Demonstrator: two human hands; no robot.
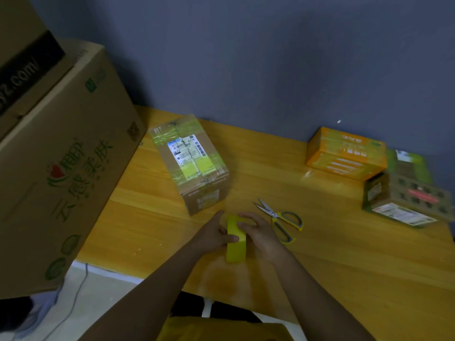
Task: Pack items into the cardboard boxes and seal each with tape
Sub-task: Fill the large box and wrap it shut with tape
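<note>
Both hands, left hand [213, 234] and right hand [256, 230], grip the yellow tape roll [235, 239] with fingers curled round it, apparently seeking its free end, just before the taped cardboard box [190, 163], scissors [279, 219] lying beside the roll.

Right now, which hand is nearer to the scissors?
Right. The right hand holds the yellow tape roll just beside the scissors; the left hand grips the roll's far side.
</note>
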